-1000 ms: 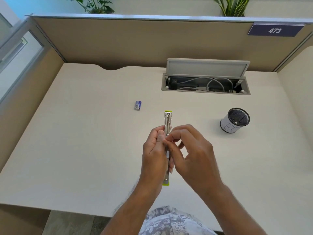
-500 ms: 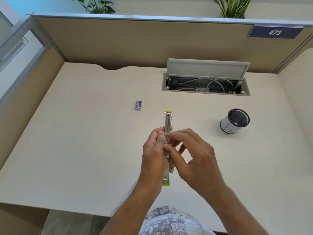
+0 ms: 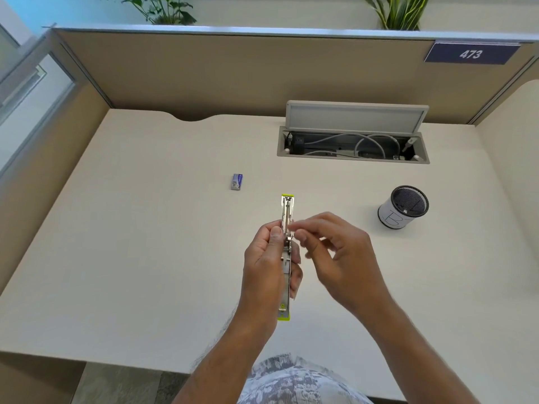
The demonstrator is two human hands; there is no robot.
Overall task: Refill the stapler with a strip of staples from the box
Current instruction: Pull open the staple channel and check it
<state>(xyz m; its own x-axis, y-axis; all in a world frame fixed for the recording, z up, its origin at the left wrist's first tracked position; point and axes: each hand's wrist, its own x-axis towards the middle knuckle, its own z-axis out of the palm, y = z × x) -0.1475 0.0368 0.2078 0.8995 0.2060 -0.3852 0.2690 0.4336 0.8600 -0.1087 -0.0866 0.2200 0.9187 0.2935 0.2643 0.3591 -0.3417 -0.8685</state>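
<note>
My left hand grips a stapler that is swung open flat, a long metal rail with lime-green ends, pointing away from me above the desk. My right hand is just right of it. Its index fingertip touches the upper rail and its other fingers are loosely spread and blurred. I see no staple strip between those fingers. A small blue-and-grey staple box lies on the desk, up and left of the stapler and apart from both hands.
A black mesh pen cup with a white sleeve stands to the right. A cable tray with its lid raised is sunk into the desk at the back. Partition walls enclose the desk on three sides.
My right hand has let go its pinch at the stapler's middle and drawn a little to the right, fingers spreading. The left hand and stapler have stayed almost still.
</note>
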